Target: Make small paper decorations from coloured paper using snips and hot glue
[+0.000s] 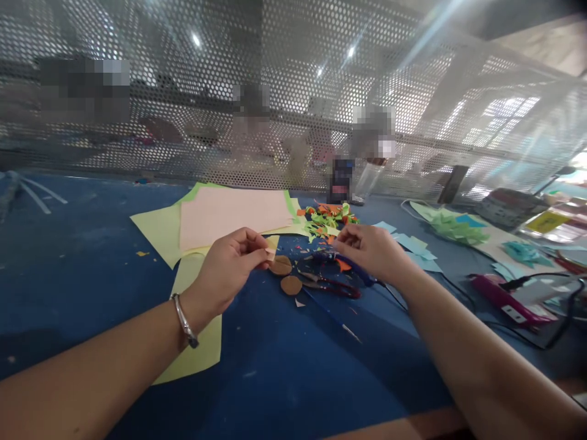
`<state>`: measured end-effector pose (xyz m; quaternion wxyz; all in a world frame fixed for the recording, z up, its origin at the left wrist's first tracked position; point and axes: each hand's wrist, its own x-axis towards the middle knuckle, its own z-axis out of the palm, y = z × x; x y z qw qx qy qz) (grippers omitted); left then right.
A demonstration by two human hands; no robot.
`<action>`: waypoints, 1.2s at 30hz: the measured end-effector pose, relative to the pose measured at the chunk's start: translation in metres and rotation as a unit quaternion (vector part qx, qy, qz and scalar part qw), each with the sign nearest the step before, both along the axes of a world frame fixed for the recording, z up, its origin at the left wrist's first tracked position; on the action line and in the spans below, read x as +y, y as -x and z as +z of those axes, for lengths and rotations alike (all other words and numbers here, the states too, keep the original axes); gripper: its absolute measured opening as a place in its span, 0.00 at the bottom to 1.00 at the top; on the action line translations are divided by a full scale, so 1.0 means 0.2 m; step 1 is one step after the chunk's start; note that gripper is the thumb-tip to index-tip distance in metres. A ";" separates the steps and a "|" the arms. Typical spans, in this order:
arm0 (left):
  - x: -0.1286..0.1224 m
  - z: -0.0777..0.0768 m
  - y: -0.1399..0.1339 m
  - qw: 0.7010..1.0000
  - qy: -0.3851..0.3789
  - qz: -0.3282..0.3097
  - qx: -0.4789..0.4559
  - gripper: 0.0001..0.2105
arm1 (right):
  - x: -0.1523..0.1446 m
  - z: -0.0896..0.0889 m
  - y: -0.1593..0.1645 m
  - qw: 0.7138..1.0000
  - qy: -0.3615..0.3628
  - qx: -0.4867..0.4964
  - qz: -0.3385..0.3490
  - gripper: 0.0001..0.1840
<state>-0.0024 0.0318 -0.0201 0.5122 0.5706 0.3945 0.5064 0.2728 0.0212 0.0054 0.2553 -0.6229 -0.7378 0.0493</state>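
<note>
My left hand (236,269), with a silver bracelet on its wrist, pinches a small pale pink piece of paper (271,254). My right hand (364,247) is closed in a pinch near the paper scraps; what its fingertips hold, if anything, I cannot make out. Two brown round discs (291,285) lie between the hands. Beneath my right hand is a blue corded tool (355,269), which looks like a glue gun. Red-handled scissors or pliers (337,288) lie just nearer, beside a thin blue stick (332,315) with a pale tip.
Stacked pink sheets (233,214) and yellow-green sheets (197,342) lie left. Behind my hands are green and orange paper scraps (328,217). Light blue papers (417,250) and a magenta power strip (511,302) with cords are right. A perforated metal screen (293,73) backs the blue table.
</note>
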 end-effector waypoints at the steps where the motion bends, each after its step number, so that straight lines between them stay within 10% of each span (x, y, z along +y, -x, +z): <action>1: 0.00 0.00 0.00 1.000 0.000 0.003 -0.001 0.05 | 0.01 0.00 -0.03 1.000 0.016 -0.023 -0.012 0.13; 8: 0.02 0.00 0.02 0.999 -0.027 0.010 0.019 0.05 | 0.05 -0.01 -0.17 0.984 0.165 -0.067 -0.004 0.20; 20: 0.02 0.02 0.02 0.999 -0.023 0.016 0.024 0.06 | 0.08 -0.06 -0.15 0.912 0.313 0.264 0.019 0.20; 31: 0.02 0.03 0.03 0.999 -0.026 0.042 0.005 0.05 | 0.02 0.03 -0.11 0.758 0.257 0.595 0.069 0.16; 36: 0.02 0.04 0.02 0.999 -0.015 0.037 -0.015 0.05 | -0.01 0.05 -0.06 0.768 0.231 0.584 0.125 0.16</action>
